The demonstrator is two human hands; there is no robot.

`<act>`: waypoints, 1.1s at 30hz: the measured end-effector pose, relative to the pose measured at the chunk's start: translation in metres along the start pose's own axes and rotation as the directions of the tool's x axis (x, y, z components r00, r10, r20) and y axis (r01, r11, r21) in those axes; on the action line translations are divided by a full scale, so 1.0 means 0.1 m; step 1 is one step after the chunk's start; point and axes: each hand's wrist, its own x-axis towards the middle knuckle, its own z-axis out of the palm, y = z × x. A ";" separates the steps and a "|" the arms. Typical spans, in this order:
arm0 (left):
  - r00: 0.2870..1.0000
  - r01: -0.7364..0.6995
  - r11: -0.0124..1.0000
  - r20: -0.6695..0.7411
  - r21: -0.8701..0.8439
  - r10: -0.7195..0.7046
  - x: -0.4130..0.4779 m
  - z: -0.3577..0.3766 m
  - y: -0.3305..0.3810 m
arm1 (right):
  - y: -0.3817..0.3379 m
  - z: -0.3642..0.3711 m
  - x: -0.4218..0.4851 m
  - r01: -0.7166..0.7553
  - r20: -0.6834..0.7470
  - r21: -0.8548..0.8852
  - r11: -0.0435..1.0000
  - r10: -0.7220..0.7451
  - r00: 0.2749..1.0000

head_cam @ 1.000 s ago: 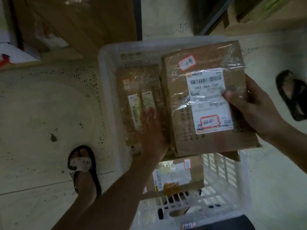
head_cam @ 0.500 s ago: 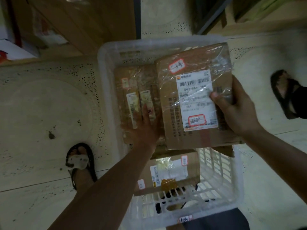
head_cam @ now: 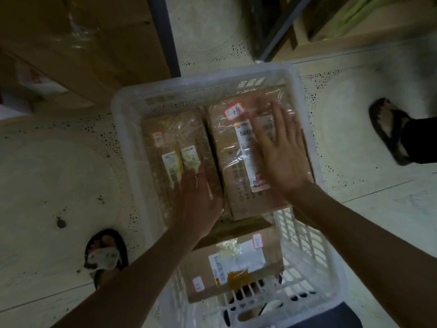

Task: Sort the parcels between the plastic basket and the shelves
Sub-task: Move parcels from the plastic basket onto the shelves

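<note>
Change since earlier frame: large parcel (head_cam: 227,166), then gripped above the basket by the right hand (head_cam: 281,155), now lies flat inside the plastic basket (head_cam: 201,85) on its right side; the hand has let go of the edge and lies on the parcel's top face. Right hand: fingers straight and spread, palm down, pressing on the film wrap, gripping nothing. Left hand (head_cam: 198,200): palm down, fingers extended, resting on the near end of the two narrow parcels (head_cam: 170,147) that lie side by side along the basket's left side, just beside the large parcel; it holds nothing. Third parcel (head_cam: 236,263): labelled carton lower in the basket, nearer the person, partly under the large parcel's near edge. Shelves (head_cam: 82,43): wooden, at top of view, well apart from both hands. Floor (head_cam: 59,174): pale, speckled; a sandalled foot (head_cam: 105,254) to the left of the basket. Step in hand, as judged: seating and levelling a parcel just placed in the basket. Next move, as judged: lift both palms clear, then read the labels to choose the next parcel for basket or shelf
</note>
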 end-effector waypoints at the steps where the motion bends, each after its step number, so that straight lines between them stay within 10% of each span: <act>1: 0.996 -0.057 0.994 -0.074 -0.097 0.050 -0.03 -0.03 0.01 | -0.05 0.02 0.05 -0.018 0.016 0.044 0.999 0.017 1.000; 6: 0.949 -0.314 0.945 0.022 0.094 0.314 -0.02 0.04 0.13 | -0.01 0.24 0.10 -0.101 0.120 0.046 0.994 0.095 0.988; 15: 0.967 -0.254 0.911 0.115 0.326 0.228 0.16 0.50 0.02 | 0.01 0.80 0.00 -0.070 0.159 -0.047 0.996 0.077 0.984; 20: 0.968 -0.190 0.887 -0.072 0.421 0.242 0.32 0.33 0.08 | -0.03 0.86 0.28 -0.070 0.199 0.026 0.997 0.063 0.978; 33: 0.956 -0.220 0.895 -0.097 0.389 0.277 -0.53 -1.18 0.68 | -0.17 -1.19 -0.04 -0.167 0.126 0.231 0.959 0.141 0.982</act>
